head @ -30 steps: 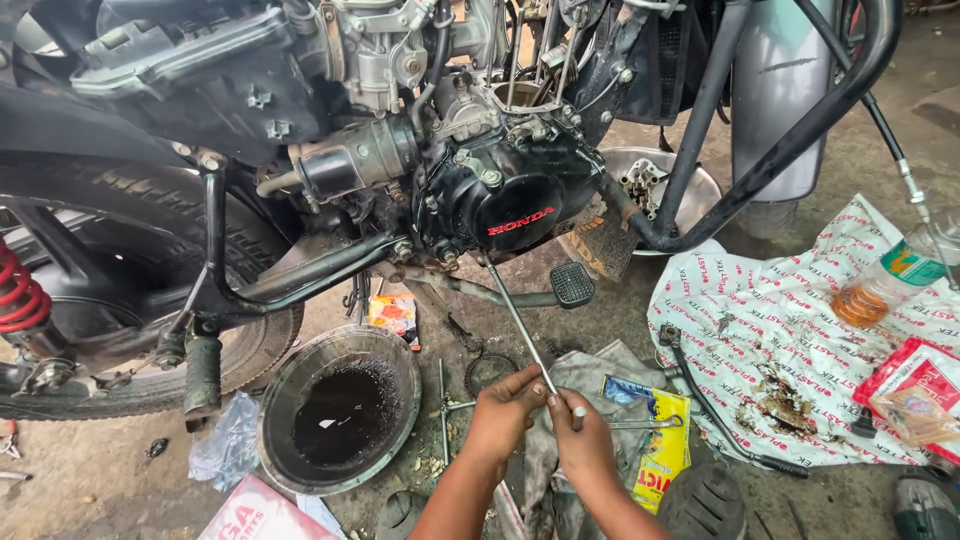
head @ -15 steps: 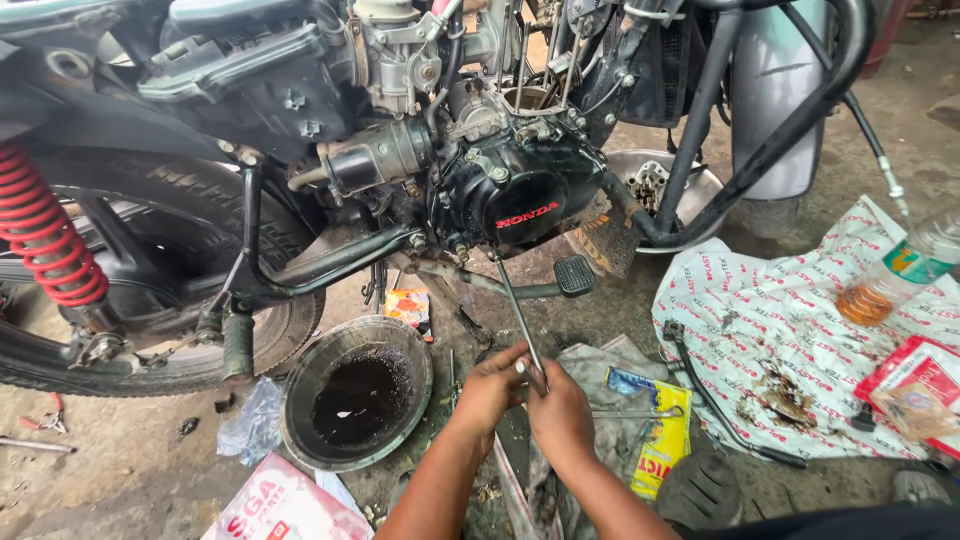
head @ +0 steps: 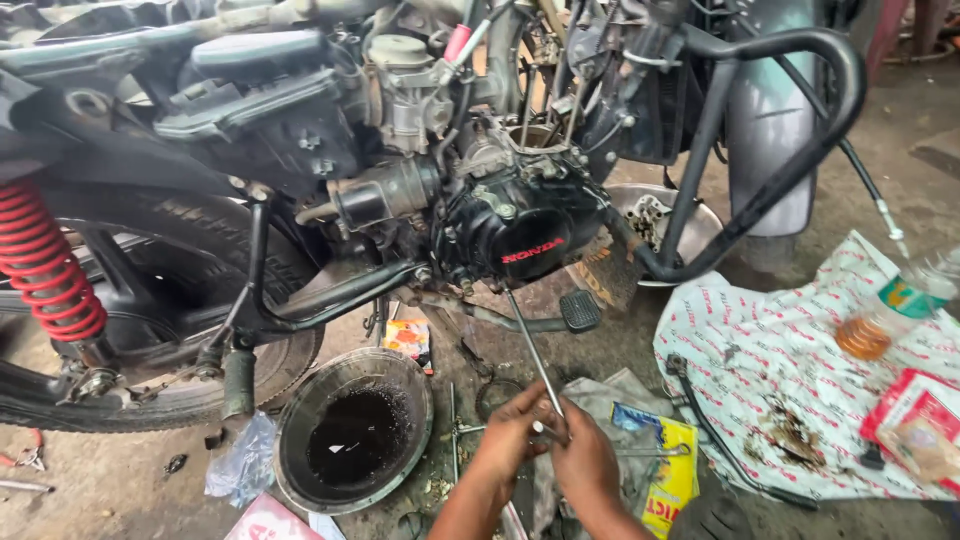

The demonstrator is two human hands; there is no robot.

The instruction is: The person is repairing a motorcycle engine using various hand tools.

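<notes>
A long thin metal rod tool (head: 532,355) runs from the underside of the black motorcycle engine (head: 515,235) down to my hands. My left hand (head: 512,428) and my right hand (head: 583,462) both grip its lower end, close together, low in the middle of the view. The rod's upper tip meets the engine just below the side cover. A round drain pan (head: 300,425) holding dark oil sits on the ground left of my hands.
The rear tyre (head: 200,360) and red shock spring (head: 45,265) are at left. A footpeg (head: 580,310) sticks out above my hands. A printed sack (head: 760,350) with a plastic bottle of amber liquid (head: 885,315) lies at right. Yellow packet (head: 672,478) and rags lie beside my hands.
The view has shifted so the motorcycle sits further right and closer. My hands stay clasped on the rod's lower end, turning slightly.
</notes>
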